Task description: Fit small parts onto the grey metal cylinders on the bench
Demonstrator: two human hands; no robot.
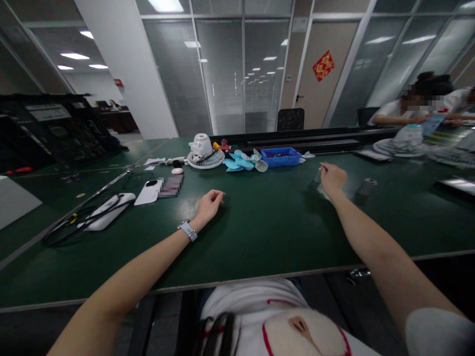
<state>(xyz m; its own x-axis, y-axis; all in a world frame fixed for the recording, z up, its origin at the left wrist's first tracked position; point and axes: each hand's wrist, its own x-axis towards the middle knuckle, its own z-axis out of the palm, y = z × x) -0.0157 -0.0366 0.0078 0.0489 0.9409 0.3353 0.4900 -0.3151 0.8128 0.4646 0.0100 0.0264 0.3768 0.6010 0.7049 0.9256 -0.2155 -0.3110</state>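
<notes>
My left hand [210, 205] rests low over the green table [260, 232], fingers curled together, with a watch [188, 230] on the wrist; whether anything is between the fingertips is too small to tell. Further right, my right hand [334, 178] is pinched on a small clear item [318, 174], too blurred to name, and a pale, see-through patch shows under the hand. A grey cylinder [367, 186] stands to the right of that hand. Light blue fan blades [240, 161] and a blue basket [281, 157] lie beyond, between my hands.
A white fan part [202, 146] stands at the back. On the left are a white phone [148, 192], a pink oval item [177, 171], and a white device [107, 212] with black cables. Two people work at the far right beside more fan parts [403, 143].
</notes>
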